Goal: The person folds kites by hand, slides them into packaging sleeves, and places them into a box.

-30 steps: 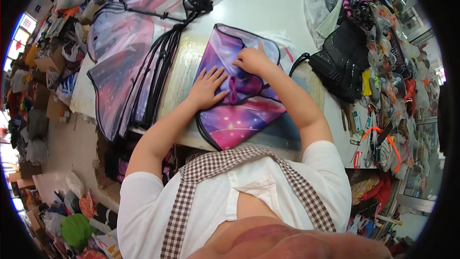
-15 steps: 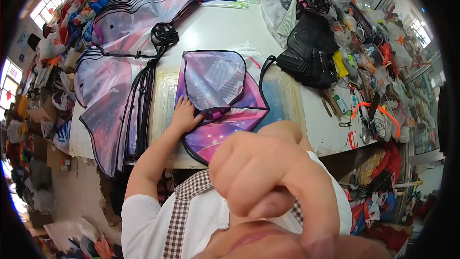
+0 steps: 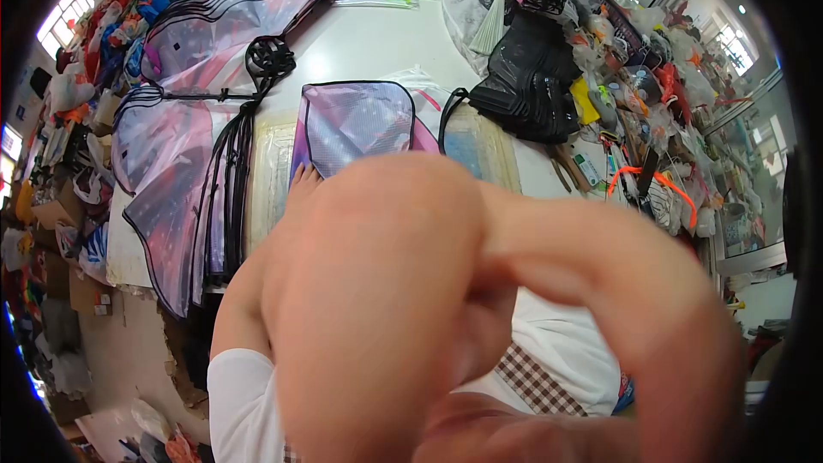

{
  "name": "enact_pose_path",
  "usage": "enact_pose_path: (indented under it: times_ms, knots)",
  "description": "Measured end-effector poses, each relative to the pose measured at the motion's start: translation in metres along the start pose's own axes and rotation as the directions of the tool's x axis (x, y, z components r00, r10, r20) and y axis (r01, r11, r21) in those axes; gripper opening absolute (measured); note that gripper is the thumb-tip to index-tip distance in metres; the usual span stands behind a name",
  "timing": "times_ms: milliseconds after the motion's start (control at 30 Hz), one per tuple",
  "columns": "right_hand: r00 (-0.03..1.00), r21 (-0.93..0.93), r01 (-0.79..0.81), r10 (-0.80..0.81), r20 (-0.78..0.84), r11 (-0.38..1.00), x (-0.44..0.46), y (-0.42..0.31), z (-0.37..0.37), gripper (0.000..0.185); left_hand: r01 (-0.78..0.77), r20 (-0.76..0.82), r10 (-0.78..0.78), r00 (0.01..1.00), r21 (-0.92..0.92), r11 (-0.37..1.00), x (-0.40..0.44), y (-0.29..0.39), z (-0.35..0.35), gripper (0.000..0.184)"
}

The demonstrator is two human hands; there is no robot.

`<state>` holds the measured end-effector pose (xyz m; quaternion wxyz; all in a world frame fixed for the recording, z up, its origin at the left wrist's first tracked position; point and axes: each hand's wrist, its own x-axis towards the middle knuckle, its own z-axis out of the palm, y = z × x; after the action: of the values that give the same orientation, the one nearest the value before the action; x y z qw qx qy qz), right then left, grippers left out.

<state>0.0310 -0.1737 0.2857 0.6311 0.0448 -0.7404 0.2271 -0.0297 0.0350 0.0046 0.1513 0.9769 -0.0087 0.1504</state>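
Note:
My left hand [image 3: 302,189] lies flat on the left edge of a purple and pink kite-like fabric piece [image 3: 364,124] with black edging and a pale mesh panel. Its fingertips show, slightly apart; the rest is covered by my other hand. Very near the camera, in front of my face, my right hand [image 3: 386,283] looms large and blurred. Its fingers are mostly hidden, so whether they hold anything does not show. The lower part of the fabric piece is behind it. A black strap [image 3: 447,116] curves beside the fabric's right edge.
Stacked fabric panels with black edging [image 3: 176,137] lie at left, beside a black coiled bundle [image 3: 270,57]. At right sit a black stack [image 3: 531,77], pliers [image 3: 561,167] and an orange strip [image 3: 660,184]. Heaped bags and cloth surround the white table [image 3: 377,39].
My right hand has come closer to the camera and now covers much more of the fabric piece. The view has shifted slightly. My left hand stays on the fabric's left edge.

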Motion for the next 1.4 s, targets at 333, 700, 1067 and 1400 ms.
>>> enact_pose_path:
  times_ms: [333,700,1067,1400]
  knots:
    - [1.000,0.100,0.016,-0.016,-0.003,0.995,-0.013,0.046,0.034,0.027,0.107,0.026,-0.108,0.994,0.016,0.994,0.048,-0.049,0.047,0.065]
    - [0.991,0.106,0.039,-0.053,0.126,0.994,-0.012,0.111,0.064,0.037,0.110,0.156,-0.127,0.979,0.118,0.987,0.001,-0.068,0.052,0.065]
    - [-0.733,-0.495,-0.628,0.671,0.115,-0.601,-0.268,-0.094,0.029,0.022,0.069,0.140,-0.079,0.987,0.074,0.995,-0.006,-0.066,0.059,0.063]
    - [0.078,-0.276,-0.947,0.713,-0.697,-0.166,-0.266,-0.060,-0.043,0.030,0.111,0.066,-0.119,0.991,0.115,0.987,-0.002,-0.071,0.059,0.062]
